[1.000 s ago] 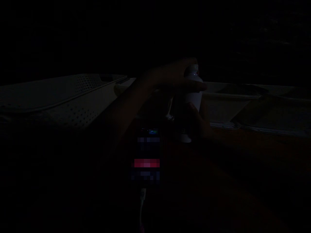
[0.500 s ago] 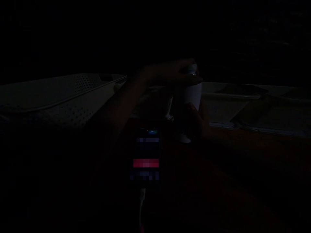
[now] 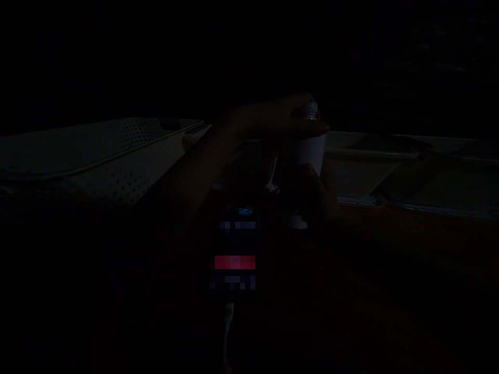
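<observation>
The scene is very dark. A white bottle (image 3: 310, 150) stands upright on a dark reddish surface at the centre. My left hand (image 3: 273, 118) reaches in from the left and its fingers close over the bottle's top. My right hand (image 3: 317, 189) is wrapped round the bottle's lower body from the right. Just in front of the bottle lies a phone (image 3: 236, 249) with a lit screen and a white cable (image 3: 228, 319) plugged into its near end.
A white perforated basket or lid (image 3: 105, 156) lies at the left. Pale flat trays or boards (image 3: 390, 166) stretch along the back right. The rest is lost in darkness.
My left hand has shifted slightly on the bottle's top. The bottle and my right hand stay in place.
</observation>
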`<state>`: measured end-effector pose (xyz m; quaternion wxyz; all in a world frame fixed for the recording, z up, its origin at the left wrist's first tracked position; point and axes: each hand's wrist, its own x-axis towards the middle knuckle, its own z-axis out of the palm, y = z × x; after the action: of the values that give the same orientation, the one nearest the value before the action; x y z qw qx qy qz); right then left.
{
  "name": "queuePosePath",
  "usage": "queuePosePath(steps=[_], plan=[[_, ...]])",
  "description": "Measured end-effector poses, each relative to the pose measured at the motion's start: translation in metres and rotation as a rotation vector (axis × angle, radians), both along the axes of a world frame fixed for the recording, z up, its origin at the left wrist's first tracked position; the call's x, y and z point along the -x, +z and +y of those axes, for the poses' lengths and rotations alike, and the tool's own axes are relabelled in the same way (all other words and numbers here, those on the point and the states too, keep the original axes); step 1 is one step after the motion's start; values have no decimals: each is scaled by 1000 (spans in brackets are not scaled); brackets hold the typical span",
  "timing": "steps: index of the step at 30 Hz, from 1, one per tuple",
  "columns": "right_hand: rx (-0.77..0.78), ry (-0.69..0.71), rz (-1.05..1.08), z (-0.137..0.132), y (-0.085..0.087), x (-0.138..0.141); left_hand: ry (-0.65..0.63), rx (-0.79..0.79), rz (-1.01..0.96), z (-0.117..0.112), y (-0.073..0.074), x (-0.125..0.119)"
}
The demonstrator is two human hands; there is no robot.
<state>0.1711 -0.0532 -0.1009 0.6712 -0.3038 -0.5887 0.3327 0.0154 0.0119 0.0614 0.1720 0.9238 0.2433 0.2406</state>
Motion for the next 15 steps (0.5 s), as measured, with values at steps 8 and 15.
queuePosePath(steps=[8,15], plan=[[19,-25,53,1,2,0,-13,-55,30,-4,0,0],[28,-17,73,2,-1,0,-20,-67,38,-6,1,0]])
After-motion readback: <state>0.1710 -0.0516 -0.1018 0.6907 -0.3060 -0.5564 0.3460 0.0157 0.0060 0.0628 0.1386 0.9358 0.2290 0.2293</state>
